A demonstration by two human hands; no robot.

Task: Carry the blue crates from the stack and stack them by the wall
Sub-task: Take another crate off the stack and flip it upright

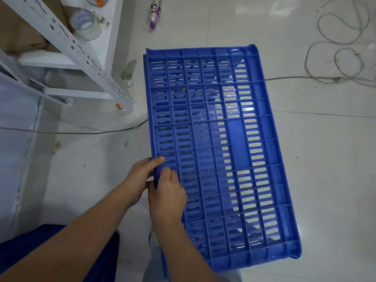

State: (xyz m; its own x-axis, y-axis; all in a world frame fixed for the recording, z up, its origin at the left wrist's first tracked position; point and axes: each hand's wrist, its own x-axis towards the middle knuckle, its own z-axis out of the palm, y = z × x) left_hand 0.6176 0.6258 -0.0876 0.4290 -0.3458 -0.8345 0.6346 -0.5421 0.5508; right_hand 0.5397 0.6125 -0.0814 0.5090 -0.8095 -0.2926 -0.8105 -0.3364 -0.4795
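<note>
A blue slotted plastic crate (221,151) fills the middle of the head view, its slotted face turned up toward me, tilted above the white tiled floor. Another blue crate edge shows just behind its left rim. My left hand (140,178) grips the crate's left edge from outside, thumb on top. My right hand (166,198) curls over the same edge right beside the left hand, fingers on the slotted face. Both forearms reach in from the bottom left.
A white metal shelf rack (85,64) stands at the upper left with a tape roll (86,24) on it. A plastic bottle (154,14) lies on the floor at the top. Loose grey cables (343,64) coil at the upper right; one cable (81,131) runs under the rack.
</note>
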